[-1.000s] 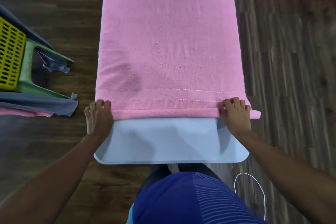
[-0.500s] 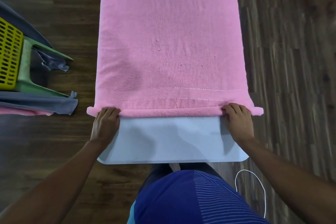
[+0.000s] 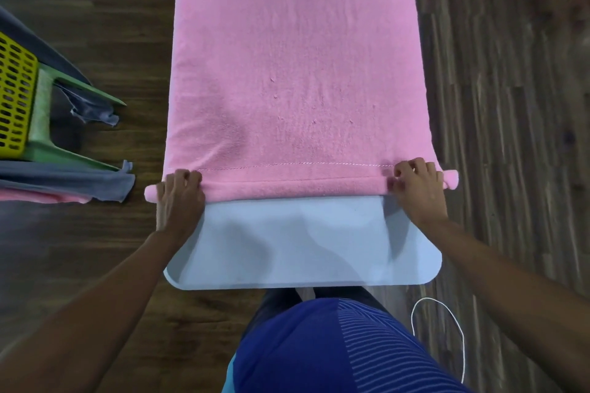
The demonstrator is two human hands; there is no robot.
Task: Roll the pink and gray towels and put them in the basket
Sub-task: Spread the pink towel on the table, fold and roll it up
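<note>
A long pink towel (image 3: 297, 73) lies flat along a narrow pale blue table (image 3: 297, 252). Its near edge is turned into a thin roll across the table's width, with both ends sticking out past the sides. My left hand (image 3: 178, 198) grips the roll's left end with curled fingers. At the roll's right end my right hand (image 3: 418, 188) grips it the same way. A yellow perforated basket (image 3: 16, 96) sits at the far left edge of the view. Gray towels (image 3: 67, 179) hang beside it, with another pink cloth (image 3: 48, 196) underneath.
The basket rests on a green plastic stool (image 3: 48, 143) on the dark wooden floor. A white cable (image 3: 447, 329) loops on the floor to my right. My blue shirt fills the lower middle of the view.
Both hands have rolled the towel's near edge further away from me. The roll is thicker, and more bare table shows in front of it.
</note>
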